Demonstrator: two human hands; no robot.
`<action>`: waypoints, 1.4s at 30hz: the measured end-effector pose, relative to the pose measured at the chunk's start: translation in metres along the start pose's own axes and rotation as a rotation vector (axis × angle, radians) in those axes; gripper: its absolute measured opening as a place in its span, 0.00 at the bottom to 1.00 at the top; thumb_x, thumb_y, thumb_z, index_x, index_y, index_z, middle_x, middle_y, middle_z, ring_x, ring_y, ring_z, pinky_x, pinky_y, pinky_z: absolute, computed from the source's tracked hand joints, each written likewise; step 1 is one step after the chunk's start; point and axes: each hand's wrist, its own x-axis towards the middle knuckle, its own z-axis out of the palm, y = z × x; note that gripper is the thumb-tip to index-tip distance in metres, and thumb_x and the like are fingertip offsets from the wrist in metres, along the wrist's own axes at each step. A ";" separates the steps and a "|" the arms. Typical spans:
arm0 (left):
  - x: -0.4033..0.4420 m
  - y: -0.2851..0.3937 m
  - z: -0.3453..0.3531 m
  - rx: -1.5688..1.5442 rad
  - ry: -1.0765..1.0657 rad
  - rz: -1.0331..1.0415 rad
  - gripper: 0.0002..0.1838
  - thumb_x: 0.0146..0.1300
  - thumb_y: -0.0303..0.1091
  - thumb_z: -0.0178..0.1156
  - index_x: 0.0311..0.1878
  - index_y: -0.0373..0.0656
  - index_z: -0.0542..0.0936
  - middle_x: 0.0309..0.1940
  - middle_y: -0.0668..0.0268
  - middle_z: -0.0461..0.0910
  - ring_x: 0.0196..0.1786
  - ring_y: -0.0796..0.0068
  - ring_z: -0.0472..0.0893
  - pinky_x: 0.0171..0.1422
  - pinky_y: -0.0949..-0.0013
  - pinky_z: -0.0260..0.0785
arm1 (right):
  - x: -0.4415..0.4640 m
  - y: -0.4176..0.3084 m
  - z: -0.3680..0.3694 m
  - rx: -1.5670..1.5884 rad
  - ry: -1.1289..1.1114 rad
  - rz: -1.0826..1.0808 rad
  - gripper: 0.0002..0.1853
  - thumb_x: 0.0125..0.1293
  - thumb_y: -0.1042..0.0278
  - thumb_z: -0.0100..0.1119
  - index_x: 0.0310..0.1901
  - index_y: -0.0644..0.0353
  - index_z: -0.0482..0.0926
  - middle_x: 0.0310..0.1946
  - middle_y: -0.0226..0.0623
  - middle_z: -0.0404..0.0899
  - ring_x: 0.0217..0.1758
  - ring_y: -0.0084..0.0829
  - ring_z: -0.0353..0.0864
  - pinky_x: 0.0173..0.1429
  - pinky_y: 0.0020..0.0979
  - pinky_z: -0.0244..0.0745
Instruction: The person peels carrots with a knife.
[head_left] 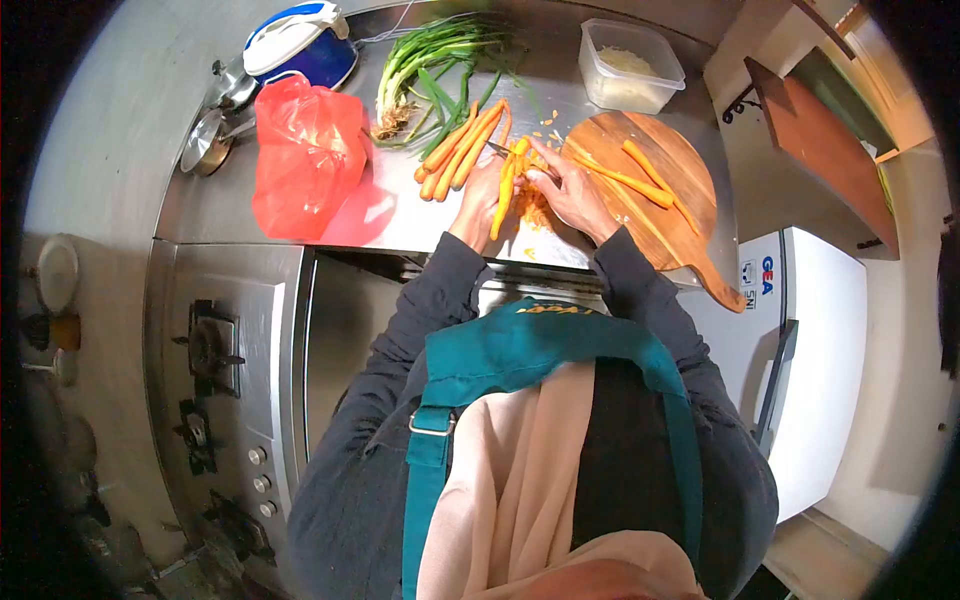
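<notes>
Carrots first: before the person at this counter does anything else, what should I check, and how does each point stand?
1. Left hand steadying a carrot: ok, it appears to be holding one.
2. Right hand clear of any sharp edge: cannot tell; a narrow dark piece, perhaps a blade, is mostly hidden.
3. Space between the hands free of scraps: not ok, orange scraps lie there.
4. Wooden board fully on the counter: not ok, its handle appears to jut past the edge.
5. Carrots on the board apart from the carrot bunch: ok, the hands are between them.
</notes>
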 end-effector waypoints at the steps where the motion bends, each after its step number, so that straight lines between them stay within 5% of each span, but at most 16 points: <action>1: 0.001 -0.001 -0.003 0.002 -0.007 -0.020 0.11 0.67 0.35 0.47 0.42 0.37 0.71 0.22 0.67 0.72 0.17 0.82 0.69 0.16 0.81 0.62 | 0.000 0.004 0.002 0.000 0.001 0.001 0.26 0.62 0.61 0.51 0.62 0.55 0.63 0.42 0.55 0.76 0.43 0.45 0.78 0.47 0.36 0.70; 3: 0.006 -0.002 -0.008 0.000 -0.029 -0.020 0.11 0.67 0.36 0.46 0.42 0.38 0.71 0.22 0.67 0.72 0.17 0.82 0.69 0.17 0.82 0.63 | 0.001 0.008 0.005 -0.011 0.079 -0.117 0.25 0.63 0.67 0.51 0.62 0.54 0.64 0.32 0.43 0.77 0.32 0.26 0.73 0.41 0.28 0.69; 7: 0.007 -0.003 -0.012 -0.005 -0.052 -0.024 0.10 0.68 0.36 0.46 0.41 0.38 0.70 0.22 0.66 0.71 0.18 0.82 0.69 0.18 0.82 0.63 | 0.006 0.014 0.004 -0.058 0.037 -0.044 0.23 0.62 0.62 0.51 0.59 0.56 0.67 0.44 0.51 0.77 0.44 0.43 0.78 0.48 0.34 0.70; 10: 0.003 -0.002 -0.008 -0.056 -0.068 -0.066 0.11 0.68 0.37 0.45 0.41 0.39 0.69 0.22 0.66 0.70 0.18 0.82 0.68 0.17 0.83 0.62 | 0.015 0.027 0.003 0.174 0.094 -0.089 0.21 0.62 0.62 0.51 0.57 0.57 0.69 0.42 0.51 0.78 0.44 0.38 0.79 0.48 0.33 0.70; 19: 0.003 -0.002 -0.013 -0.088 -0.047 -0.085 0.12 0.68 0.38 0.46 0.42 0.39 0.69 0.23 0.65 0.70 0.19 0.81 0.68 0.19 0.83 0.62 | 0.011 0.019 0.009 0.115 0.096 -0.144 0.19 0.63 0.64 0.52 0.55 0.59 0.70 0.42 0.48 0.77 0.40 0.37 0.79 0.47 0.33 0.70; 27: 0.002 -0.003 -0.010 -0.011 -0.081 -0.084 0.12 0.69 0.36 0.44 0.50 0.40 0.68 0.25 0.69 0.67 0.20 0.85 0.66 0.20 0.84 0.60 | 0.004 0.008 0.005 0.324 -0.001 0.034 0.17 0.64 0.66 0.51 0.53 0.59 0.72 0.36 0.39 0.78 0.36 0.26 0.74 0.43 0.29 0.70; 35: 0.005 -0.006 -0.016 -0.065 -0.153 -0.087 0.14 0.68 0.39 0.47 0.45 0.37 0.69 0.24 0.65 0.69 0.21 0.81 0.68 0.20 0.82 0.62 | 0.017 0.038 0.007 0.140 0.106 -0.073 0.18 0.65 0.64 0.50 0.54 0.63 0.70 0.37 0.36 0.78 0.35 0.24 0.73 0.43 0.28 0.70; 38: 0.008 -0.005 -0.018 -0.098 -0.112 -0.118 0.14 0.68 0.40 0.46 0.43 0.37 0.70 0.23 0.66 0.69 0.20 0.82 0.68 0.20 0.83 0.62 | 0.013 0.035 0.001 0.284 0.041 0.176 0.19 0.66 0.66 0.46 0.57 0.60 0.69 0.41 0.33 0.77 0.29 0.19 0.67 0.37 0.22 0.67; 42: 0.041 -0.007 -0.045 -0.268 -0.175 -0.087 0.12 0.67 0.35 0.46 0.47 0.36 0.69 0.25 0.69 0.69 0.21 0.85 0.69 0.20 0.85 0.63 | -0.009 0.003 0.003 0.320 -0.082 0.053 0.20 0.68 0.67 0.42 0.62 0.53 0.65 0.45 0.33 0.76 0.31 0.18 0.67 0.38 0.22 0.68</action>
